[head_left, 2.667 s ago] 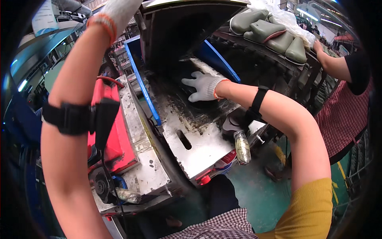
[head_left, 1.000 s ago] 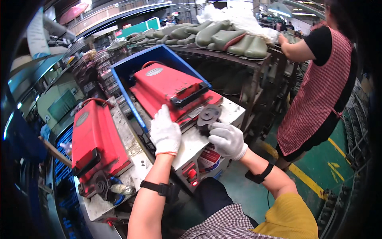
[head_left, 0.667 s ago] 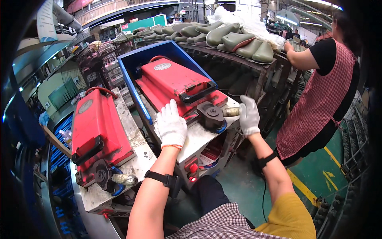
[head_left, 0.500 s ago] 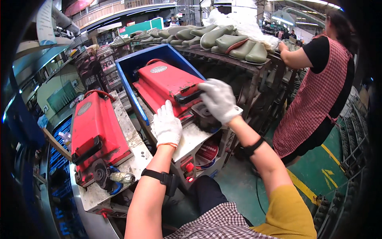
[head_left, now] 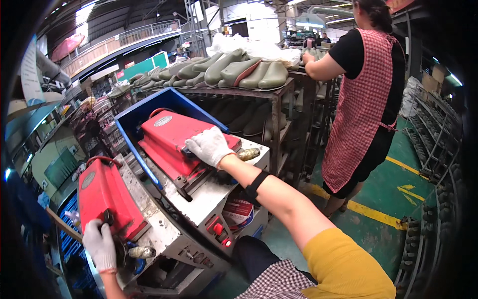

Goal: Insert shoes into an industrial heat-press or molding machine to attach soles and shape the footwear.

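Note:
Two red metal machine covers lie side by side, each with a black handle at its near end. My left hand (head_left: 101,246), in a white knit glove, is closed round the handle (head_left: 108,217) of the left cover (head_left: 107,192). My gloved right hand (head_left: 211,145) grips the handle of the right cover (head_left: 167,134) from above; most of that handle is hidden under the palm. Tape-wrapped grips stick out near both hands, one beside the right hand (head_left: 249,154) and another by the left wrist (head_left: 142,251).
A blue bin (head_left: 144,107) surrounds the back of the right cover. Olive-green boots (head_left: 239,72) are heaped on a rack behind. To the right a person in a red checked apron (head_left: 356,104) stands at the rack. Red switches (head_left: 218,228) sit on the machine's front.
My left hand has left the near end of the right cover and gone left to the other cover's handle. My right hand now wraps the right handle. The view has shifted right.

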